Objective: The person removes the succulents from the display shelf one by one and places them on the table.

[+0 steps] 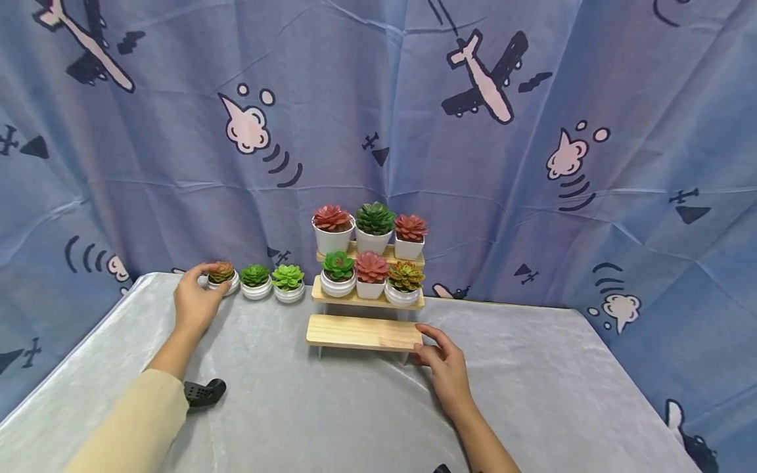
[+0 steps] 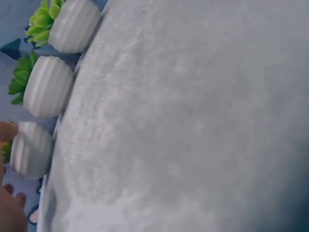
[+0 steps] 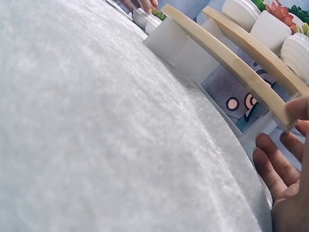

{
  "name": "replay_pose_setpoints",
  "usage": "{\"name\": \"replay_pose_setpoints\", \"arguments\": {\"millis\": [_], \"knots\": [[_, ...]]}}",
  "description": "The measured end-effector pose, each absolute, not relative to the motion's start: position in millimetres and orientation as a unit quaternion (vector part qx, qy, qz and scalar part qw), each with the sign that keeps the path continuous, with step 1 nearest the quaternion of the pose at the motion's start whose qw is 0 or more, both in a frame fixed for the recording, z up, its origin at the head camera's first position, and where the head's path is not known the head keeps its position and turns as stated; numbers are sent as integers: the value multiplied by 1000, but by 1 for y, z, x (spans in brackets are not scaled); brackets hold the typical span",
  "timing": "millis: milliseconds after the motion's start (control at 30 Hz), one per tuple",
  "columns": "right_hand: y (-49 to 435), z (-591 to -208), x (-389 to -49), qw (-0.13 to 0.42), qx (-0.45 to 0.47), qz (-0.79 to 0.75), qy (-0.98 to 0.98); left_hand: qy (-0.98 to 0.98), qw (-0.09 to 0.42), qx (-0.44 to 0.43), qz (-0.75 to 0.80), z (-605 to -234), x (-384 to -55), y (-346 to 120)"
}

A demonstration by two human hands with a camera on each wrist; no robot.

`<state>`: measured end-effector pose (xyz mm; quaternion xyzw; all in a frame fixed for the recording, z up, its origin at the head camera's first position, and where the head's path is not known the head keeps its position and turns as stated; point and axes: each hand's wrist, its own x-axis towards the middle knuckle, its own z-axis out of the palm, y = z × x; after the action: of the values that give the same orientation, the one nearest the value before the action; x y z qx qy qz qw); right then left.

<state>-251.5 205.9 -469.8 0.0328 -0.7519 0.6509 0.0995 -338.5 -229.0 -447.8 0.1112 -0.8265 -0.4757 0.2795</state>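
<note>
In the head view my left hand (image 1: 197,300) holds a small orange-brown succulent (image 1: 222,271) in a round white ribbed pot, at the table's back left. Its fingers and thumb lie around the pot (image 2: 33,150). Beside it to the right stand a dark green succulent (image 1: 255,276) and a light green succulent (image 1: 288,278), in similar pots. My right hand (image 1: 447,373) pinches the right end of the bare lowest board (image 1: 361,330) of a tiered wooden stand, thumb and fingers at its edge (image 3: 285,118).
On the middle board (image 1: 322,293) sit three potted succulents: green, red and yellow-orange. The top board (image 1: 351,249) bears a red succulent (image 1: 331,218), a green one (image 1: 375,218) and another red one (image 1: 411,228). A blue patterned curtain (image 1: 355,79) hangs behind the grey cloth-covered table (image 1: 307,414).
</note>
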Motion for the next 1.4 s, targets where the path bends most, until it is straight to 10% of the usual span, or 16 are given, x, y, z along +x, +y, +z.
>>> {"name": "replay_pose_setpoints", "arguments": {"millis": [1400], "knots": [[205, -471, -253, 100, 36, 653, -750, -680, 316, -130, -649, -319, -295, -86]]}}
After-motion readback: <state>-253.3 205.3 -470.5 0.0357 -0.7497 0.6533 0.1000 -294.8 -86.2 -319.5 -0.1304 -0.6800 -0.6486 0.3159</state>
